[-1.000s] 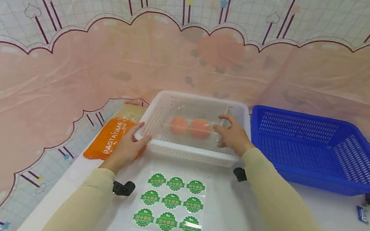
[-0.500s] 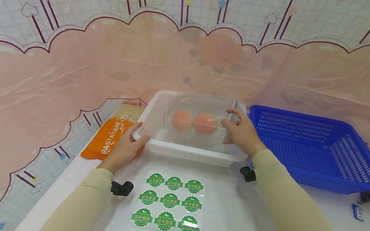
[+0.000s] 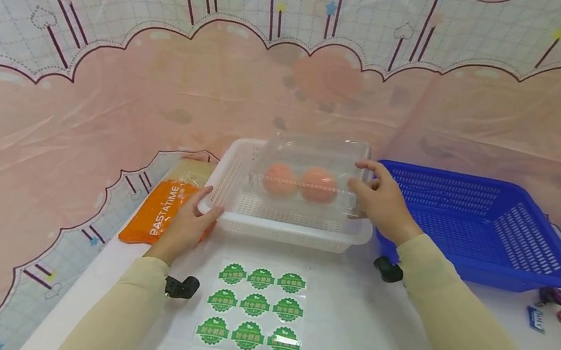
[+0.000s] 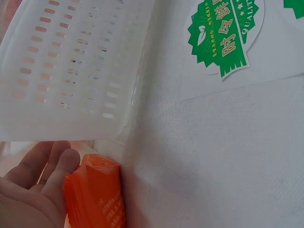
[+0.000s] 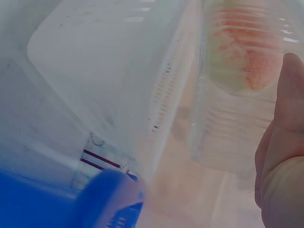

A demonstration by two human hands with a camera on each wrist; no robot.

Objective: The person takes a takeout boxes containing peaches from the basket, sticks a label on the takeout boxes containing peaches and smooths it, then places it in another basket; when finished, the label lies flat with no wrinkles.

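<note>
My right hand point(image 3: 384, 202) grips the right end of a clear plastic clamshell box point(image 3: 319, 145). Inside are two round orange-pink fruits point(image 3: 319, 185), one streaked red and pale yellow in the right wrist view. The box is tilted and raised over the white slotted basket point(image 3: 276, 231). In the right wrist view, my fingers point(image 5: 290, 95) lie along the clear box point(image 5: 228, 128). At the basket's front left corner rests my left hand point(image 3: 189, 223), thumb and fingers spread around the corner. The left wrist view shows its loosely extended fingers point(image 4: 50, 166) just beyond the basket's end point(image 4: 71, 114).
An orange packet point(image 3: 154, 213) lies beside the left hand. To the right of the white basket stands a blue basket point(image 3: 497, 279). A sheet of green round stickers point(image 3: 254, 305) lies in front, and a few wrapped sweets point(image 3: 535, 318) lie at the far right.
The right hand has taken hold of the box and lifted it up and to the right from inside the white basket. The left hand has stayed at the corner.
</note>
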